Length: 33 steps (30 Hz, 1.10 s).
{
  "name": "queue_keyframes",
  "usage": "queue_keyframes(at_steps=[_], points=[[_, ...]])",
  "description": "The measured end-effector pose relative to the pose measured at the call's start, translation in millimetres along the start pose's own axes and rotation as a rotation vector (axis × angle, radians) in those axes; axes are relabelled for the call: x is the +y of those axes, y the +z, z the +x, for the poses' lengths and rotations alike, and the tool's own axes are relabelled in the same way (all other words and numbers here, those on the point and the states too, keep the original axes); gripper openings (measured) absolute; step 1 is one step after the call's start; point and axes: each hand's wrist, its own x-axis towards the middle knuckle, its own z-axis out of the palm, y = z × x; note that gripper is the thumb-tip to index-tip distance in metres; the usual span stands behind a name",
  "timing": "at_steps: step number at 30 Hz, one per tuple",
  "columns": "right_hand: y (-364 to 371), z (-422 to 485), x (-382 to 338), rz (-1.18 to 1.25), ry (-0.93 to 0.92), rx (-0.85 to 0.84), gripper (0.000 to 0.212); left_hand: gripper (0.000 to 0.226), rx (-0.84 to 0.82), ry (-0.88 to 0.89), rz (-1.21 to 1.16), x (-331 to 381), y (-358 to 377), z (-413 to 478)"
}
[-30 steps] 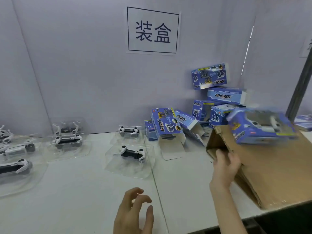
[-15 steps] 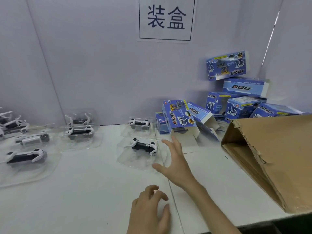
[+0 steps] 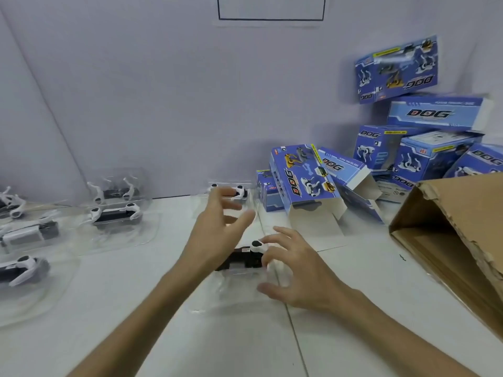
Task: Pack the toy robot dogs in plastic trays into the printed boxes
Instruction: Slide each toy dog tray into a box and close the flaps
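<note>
White bench [image 3: 367, 262], grey partition behind | toy robot dog [image 3: 239, 258] in clear tray [image 3: 231, 295] lies mid-bench beneath both hands | left hand [image 3: 215, 235] fingers spread loose above it; right hand [image 3: 299, 273] fingers arched over the tray's right end, grip unclear | open printed box [image 3: 302, 180] just beyond; cardboard carton [image 3: 462, 227] at right

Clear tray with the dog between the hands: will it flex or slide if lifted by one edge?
Probably flexes: the clear tray looks thin. Likely off-balance, since the toy dog sits in its far half. May slide on the smooth white table.
</note>
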Motion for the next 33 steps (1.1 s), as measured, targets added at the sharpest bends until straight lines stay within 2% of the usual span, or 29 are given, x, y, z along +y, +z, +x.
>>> queue_keyframes(at_steps=[2,4,8,11,15,17,19,22,24,26,28,30,33], points=[[-1.3,-1.4,0.6,0.027,0.012,0.038,0.039,0.052,-0.066,-0.136,0.001,2.2,21.6,42.7],[-4.2,-0.9,0.8,0.031,0.007,0.076,0.038,0.059,-0.130,-0.196,0.049,1.6,49.6,75.8],[-7.3,-4.3,1.6,0.065,-0.004,0.069,0.039,0.054,-0.159,-0.317,-0.020,-1.4,101.0,115.7],[-8.4,-3.1,3.4,0.076,-0.007,0.008,0.040,0.037,-0.151,-0.415,-0.170,0.4,120.7,131.7],[-10.0,-0.9,6.7,0.204,0.025,-0.063,0.036,0.039,-0.176,-0.531,-0.339,-0.5,124.1,135.7],[-11.3,-1.6,8.3,0.238,0.079,-0.099,0.037,0.042,-0.206,-0.509,-0.457,2.3,116.7,134.3],[-10.6,-1.8,9.2,0.205,0.117,-0.098,0.037,0.043,-0.219,-0.414,-0.607,9.0,102.6,125.4],[-8.5,-0.3,9.0,0.108,0.163,-0.074,0.040,0.063,-0.184,-0.235,-0.792,11.7,74.9,102.4],[-9.9,-0.3,8.1,0.050,0.162,-0.094,0.053,0.067,-0.130,-0.141,-0.902,6.1,54.2,82.9],[-15.2,-1.7,4.3,0.071,0.161,-0.099,0.067,0.061,-0.066,-0.075,-1.008,-2.4,32.5,62.6],[-22.0,-2.9,-1.1,0.150,0.163,0.013,0.068,0.049,-0.027,0.001,-1.064,-11.8,15.3,43.7],[-28.0,-3.4,-6.9,0.257,0.180,0.195,0.061,0.049,0.005,0.028,-1.083,-21.6,4.6,25.7],[-35.0,0.0,-20.9,0.656,0.269,0.302,0.057,0.047,-0.017,0.028,-1.077,-35.9,1.4,5.5]])
